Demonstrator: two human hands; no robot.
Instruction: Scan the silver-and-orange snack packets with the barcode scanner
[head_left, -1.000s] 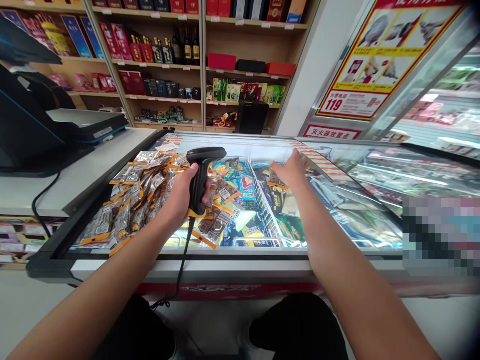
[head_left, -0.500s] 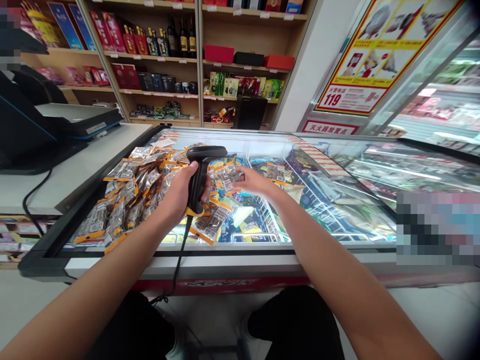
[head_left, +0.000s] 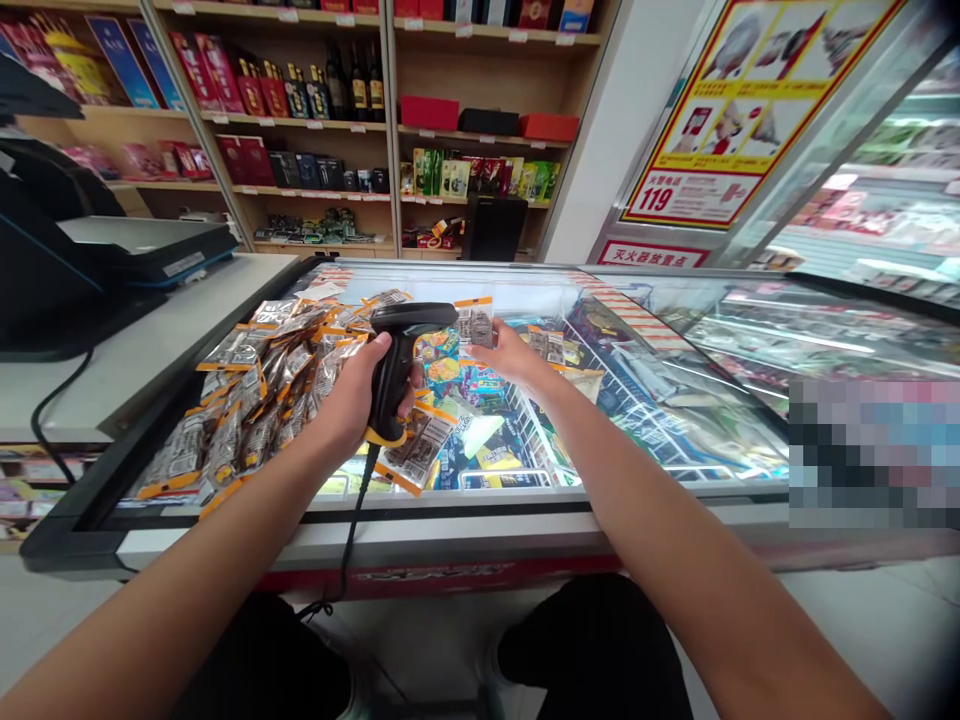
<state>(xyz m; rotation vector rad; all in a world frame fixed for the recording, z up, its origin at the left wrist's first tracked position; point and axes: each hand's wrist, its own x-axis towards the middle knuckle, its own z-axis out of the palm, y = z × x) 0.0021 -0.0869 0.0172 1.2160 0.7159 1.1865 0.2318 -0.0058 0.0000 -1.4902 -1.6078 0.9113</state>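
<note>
My left hand (head_left: 358,392) is wrapped round the grip of a black barcode scanner (head_left: 394,365), its head pointing right and its cable hanging down. Just right of the scanner head, my right hand (head_left: 512,357) pinches a clear snack packet (head_left: 475,327) with orange edges, raised above the freezer top. A heap of similar packets (head_left: 255,385) lies on the glass to the left of my left hand. One loose packet (head_left: 418,447) rests below the scanner, and another packet (head_left: 547,345) lies behind my right wrist.
Beneath the packets is a chest freezer (head_left: 480,545) with a glass top, wire baskets and colourful bags inside. A counter with a scale-like device (head_left: 150,250) stands at left. Shelves (head_left: 315,125) of bottles and boxes line the back. A black box-shaped object (head_left: 495,226) stands behind the freezer.
My right hand has lifted the packet a little and turned it more upright, close to the scanner's front. The left hand still grips the scanner, and the view has shifted slightly.
</note>
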